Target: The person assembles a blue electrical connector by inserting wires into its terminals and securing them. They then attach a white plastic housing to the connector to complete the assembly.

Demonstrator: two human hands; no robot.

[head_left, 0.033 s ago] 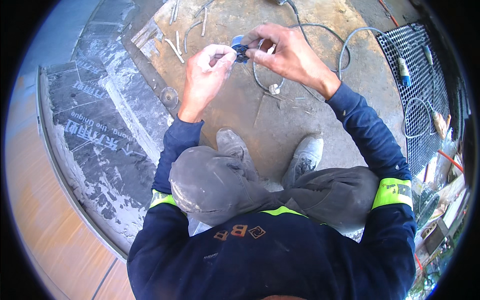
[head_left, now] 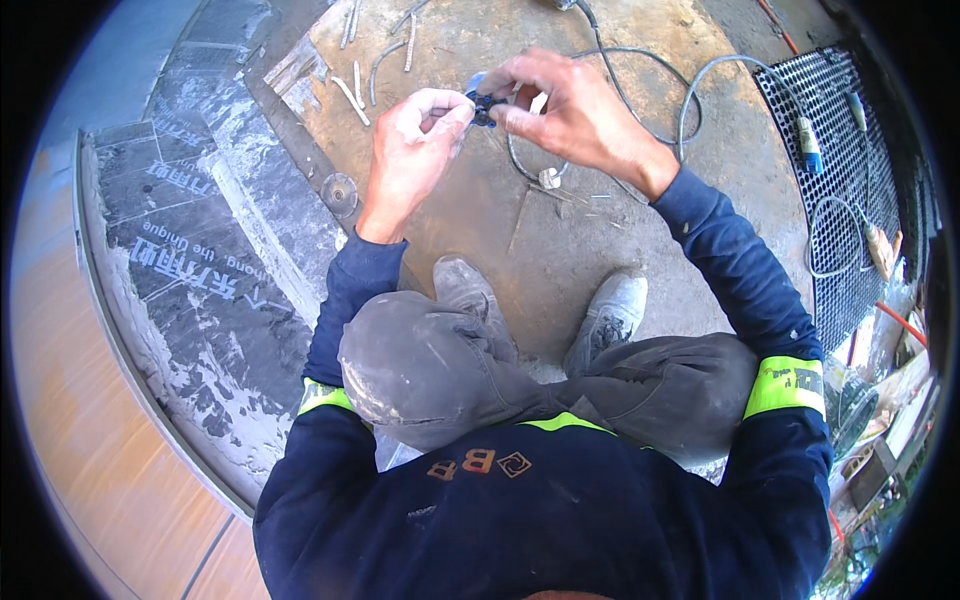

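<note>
Out in front of me, both hands meet at a small black-and-blue part [head_left: 484, 108]. My left hand [head_left: 418, 138] pinches its left side between thumb and fingertips. On the other side, my right hand [head_left: 580, 112] grips it with thumb and fingers, the index finger arched over the top. Fingers cover much of the part, so its exact kind cannot be made out. Below my right hand, a grey cable [head_left: 517, 160] with a white ring-like fitting [head_left: 549, 178] lies on the ground; whether it joins the held part is hidden.
Grey cable loops [head_left: 684, 115] run across a dusty brown board [head_left: 480, 40]. Several cut cable pieces [head_left: 358, 84] and a round disc [head_left: 339, 195] lie left. A black mesh mat [head_left: 840, 200] with a blue-and-white connector [head_left: 809, 145] lies right. My shoes [head_left: 612, 310] are below.
The fingers of my right hand have shifted very slightly on the black-and-blue part. Everything else looks the same.
</note>
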